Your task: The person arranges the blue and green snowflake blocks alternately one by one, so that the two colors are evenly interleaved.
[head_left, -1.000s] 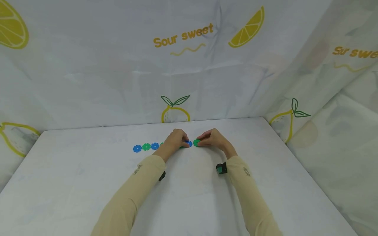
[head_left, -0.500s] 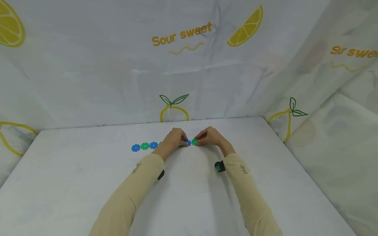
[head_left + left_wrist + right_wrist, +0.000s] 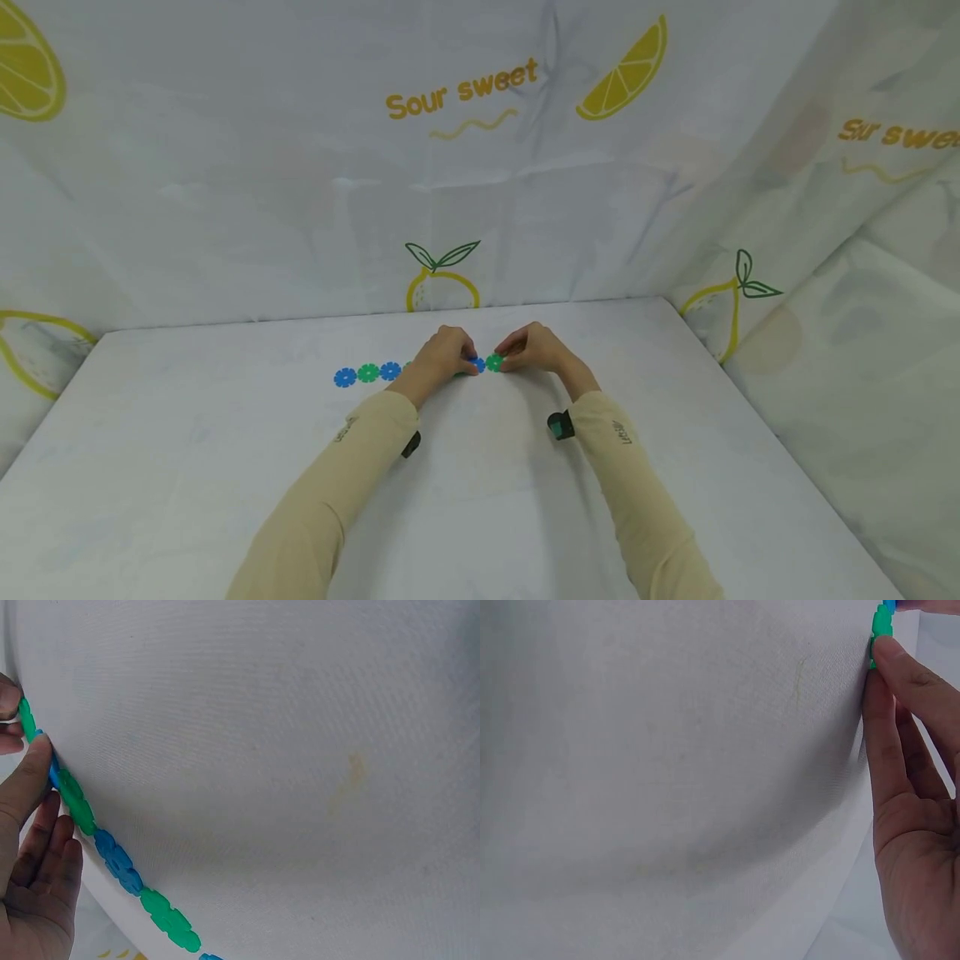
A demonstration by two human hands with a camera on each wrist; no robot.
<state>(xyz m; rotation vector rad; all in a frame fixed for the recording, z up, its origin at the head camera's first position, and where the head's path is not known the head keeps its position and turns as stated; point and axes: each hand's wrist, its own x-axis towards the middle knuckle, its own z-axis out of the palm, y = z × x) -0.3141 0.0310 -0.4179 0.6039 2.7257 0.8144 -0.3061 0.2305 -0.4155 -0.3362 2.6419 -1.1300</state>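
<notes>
A row of notched plastic discs, alternating blue and green, lies on the white table. My left hand (image 3: 442, 354) pinches a blue disc (image 3: 480, 365) near the row's right end, the thumb on its near face in the left wrist view. Between the thumb and fingers of my right hand (image 3: 536, 350) is a green disc (image 3: 494, 362). In the right wrist view, that green disc's edge appears to meet the blue one's. Farther along, the left wrist view has another blue disc (image 3: 118, 862) between green ones. My left hand hides the row's middle in the head view.
At the row's left end lie a blue disc (image 3: 345, 377), a green disc (image 3: 368, 372) and another blue disc (image 3: 390, 371). A lemon-printed cloth (image 3: 247, 208) hangs behind the white table (image 3: 187, 467) and along its right side.
</notes>
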